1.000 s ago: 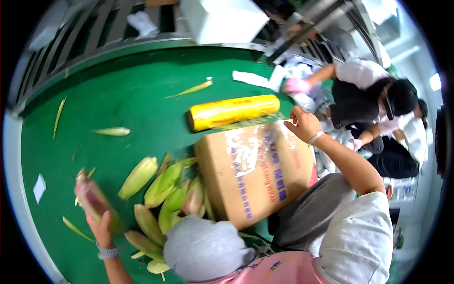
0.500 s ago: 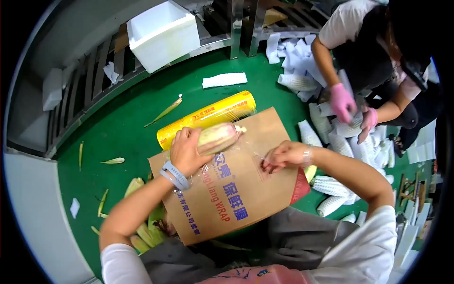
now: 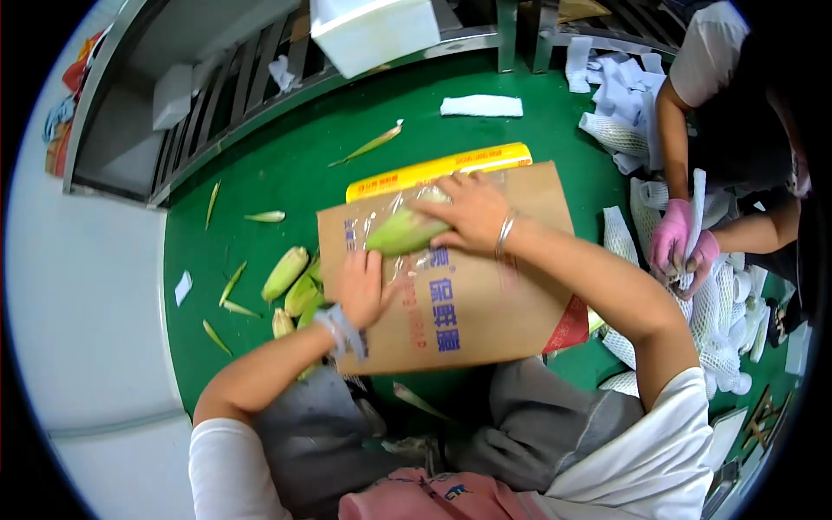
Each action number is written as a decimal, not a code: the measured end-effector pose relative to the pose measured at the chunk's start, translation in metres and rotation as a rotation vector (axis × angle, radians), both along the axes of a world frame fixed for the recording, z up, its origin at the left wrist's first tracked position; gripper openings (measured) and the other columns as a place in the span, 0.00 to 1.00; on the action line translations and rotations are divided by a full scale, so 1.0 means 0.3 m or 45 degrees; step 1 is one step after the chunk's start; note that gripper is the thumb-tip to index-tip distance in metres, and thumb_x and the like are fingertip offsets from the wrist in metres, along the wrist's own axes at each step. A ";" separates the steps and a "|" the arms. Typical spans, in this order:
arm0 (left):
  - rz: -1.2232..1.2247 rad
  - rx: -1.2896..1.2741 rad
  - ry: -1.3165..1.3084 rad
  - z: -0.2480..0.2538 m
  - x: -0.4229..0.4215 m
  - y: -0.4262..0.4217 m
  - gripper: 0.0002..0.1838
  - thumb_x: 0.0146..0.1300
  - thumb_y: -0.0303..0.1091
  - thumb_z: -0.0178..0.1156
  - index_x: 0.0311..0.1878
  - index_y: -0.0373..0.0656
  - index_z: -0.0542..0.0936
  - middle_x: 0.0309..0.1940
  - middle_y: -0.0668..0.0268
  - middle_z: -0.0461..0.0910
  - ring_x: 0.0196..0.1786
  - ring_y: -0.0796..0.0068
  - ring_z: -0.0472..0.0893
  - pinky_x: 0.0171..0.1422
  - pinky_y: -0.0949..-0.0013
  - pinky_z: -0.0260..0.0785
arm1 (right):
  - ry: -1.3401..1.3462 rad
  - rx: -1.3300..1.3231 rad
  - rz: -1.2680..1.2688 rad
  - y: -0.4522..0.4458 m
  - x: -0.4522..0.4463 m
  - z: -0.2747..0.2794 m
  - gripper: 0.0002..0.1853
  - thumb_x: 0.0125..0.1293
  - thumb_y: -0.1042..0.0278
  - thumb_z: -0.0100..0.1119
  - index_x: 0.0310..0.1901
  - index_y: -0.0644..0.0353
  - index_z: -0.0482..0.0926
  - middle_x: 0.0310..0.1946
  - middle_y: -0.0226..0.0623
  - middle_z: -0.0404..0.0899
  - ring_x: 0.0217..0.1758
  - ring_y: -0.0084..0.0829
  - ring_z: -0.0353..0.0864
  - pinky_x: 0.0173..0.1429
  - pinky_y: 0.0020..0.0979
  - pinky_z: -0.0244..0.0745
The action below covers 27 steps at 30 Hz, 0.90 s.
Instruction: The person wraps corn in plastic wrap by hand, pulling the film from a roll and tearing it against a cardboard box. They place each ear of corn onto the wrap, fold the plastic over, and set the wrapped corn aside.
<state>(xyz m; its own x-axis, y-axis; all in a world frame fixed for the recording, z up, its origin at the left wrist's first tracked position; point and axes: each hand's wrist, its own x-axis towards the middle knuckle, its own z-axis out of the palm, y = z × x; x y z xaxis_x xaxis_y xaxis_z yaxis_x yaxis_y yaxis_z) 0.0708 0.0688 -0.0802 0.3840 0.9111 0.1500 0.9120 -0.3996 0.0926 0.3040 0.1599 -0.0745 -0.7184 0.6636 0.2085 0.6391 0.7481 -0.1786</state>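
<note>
An ear of corn [image 3: 403, 230] in its green husk lies on a cardboard box [image 3: 468, 329] across my lap, with clear plastic film [image 3: 357, 221] around and under it. My right hand [image 3: 475, 213] is closed around the corn's right end, fingers over the top and thumb below. Beside the lower left end, my left hand [image 3: 360, 288] lies with fingers stretched out on the film, close to or touching the corn. A yellow roll of cling film [image 3: 442, 172] rests just behind the box.
Several ears of corn [image 3: 286, 273] lie on the green floor left of the box. At the right, a co-worker's pink-gloved hands [image 3: 676, 238] hold a white foam net over a pile of net sleeves [image 3: 719, 321]. A white foam bin [image 3: 377, 35] stands on the metal rack.
My right hand has come left onto the corn, and my left hand has slid down its left side. The corn's husk end now points toward lower left. The view has shifted left.
</note>
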 end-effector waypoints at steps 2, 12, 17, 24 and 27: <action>-0.028 -0.082 0.142 -0.041 -0.055 0.029 0.14 0.54 0.36 0.59 0.36 0.36 0.70 0.30 0.53 0.73 0.36 0.56 0.75 0.40 0.58 0.69 | -0.002 -0.078 -0.130 0.005 0.000 0.027 0.31 0.55 0.41 0.55 0.61 0.37 0.66 0.46 0.45 0.72 0.48 0.44 0.71 0.50 0.44 0.67; -0.127 -1.376 -1.012 0.272 -0.132 -0.307 0.15 0.69 0.37 0.46 0.42 0.39 0.79 0.51 0.53 0.72 0.58 0.61 0.71 0.64 0.63 0.59 | -0.138 -0.673 0.041 -0.565 0.066 0.135 0.29 0.55 0.44 0.58 0.56 0.51 0.71 0.35 0.53 0.75 0.37 0.45 0.78 0.39 0.46 0.72; -0.491 -0.837 -0.581 0.120 0.122 -0.372 0.12 0.64 0.34 0.52 0.41 0.34 0.74 0.49 0.52 0.67 0.53 0.58 0.69 0.61 0.62 0.59 | 0.073 -0.446 0.240 -0.548 0.050 0.103 0.27 0.51 0.49 0.63 0.52 0.50 0.77 0.56 0.44 0.64 0.56 0.43 0.65 0.54 0.38 0.65; -0.069 -0.071 -0.215 0.204 0.347 -0.345 0.41 0.45 0.55 0.65 0.57 0.35 0.69 0.50 0.50 0.69 0.52 0.51 0.70 0.58 0.50 0.60 | -0.127 0.095 -0.379 -0.138 -0.034 -0.034 0.21 0.58 0.56 0.55 0.52 0.57 0.72 0.52 0.44 0.68 0.58 0.41 0.65 0.57 0.41 0.62; -0.111 0.069 0.012 0.112 0.381 -0.238 0.56 0.35 0.59 0.70 0.64 0.34 0.60 0.54 0.46 0.66 0.58 0.45 0.65 0.64 0.50 0.57 | 0.032 -0.077 -0.596 0.015 -0.051 0.033 0.17 0.57 0.62 0.56 0.47 0.61 0.75 0.46 0.47 0.75 0.52 0.42 0.74 0.55 0.39 0.67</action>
